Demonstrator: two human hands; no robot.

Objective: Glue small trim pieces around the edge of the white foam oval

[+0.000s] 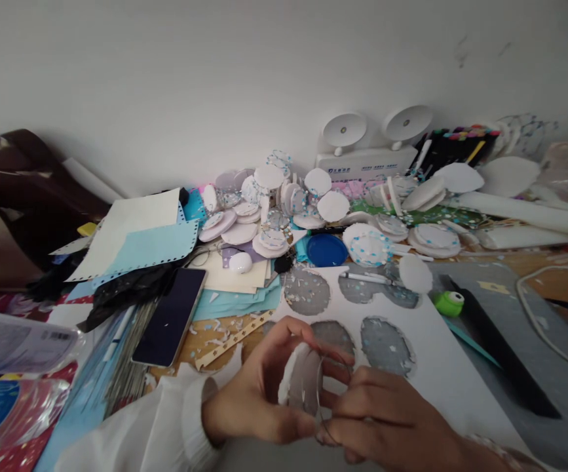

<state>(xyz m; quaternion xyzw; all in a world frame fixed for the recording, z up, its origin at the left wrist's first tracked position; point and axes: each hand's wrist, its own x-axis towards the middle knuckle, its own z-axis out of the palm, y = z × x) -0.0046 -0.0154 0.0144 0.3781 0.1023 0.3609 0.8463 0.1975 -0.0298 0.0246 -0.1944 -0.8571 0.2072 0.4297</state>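
My left hand (259,400) curls around a white round disc (303,380) with a rough, torn-looking edge, held up on its side. Close against the disc's right face is a thin wire loop (320,393). My right hand (386,419) is closed, with thumb and fingers pinching the lower end of this loop. Below both hands lies a white sheet (441,367) with several round holes cut out of it, and the grey mat shows through them. A white pen (367,278) rests across the sheet's far part, beside a small white paper circle (415,274).
Behind the hands are heaped white discs (268,242), some with blue beads. A blue lid (327,250), phone (170,318), patterned wooden strip (234,341), green punch (448,303) and black bar (504,354) lie around. A twin-head lamp (367,160) stands by the wall.
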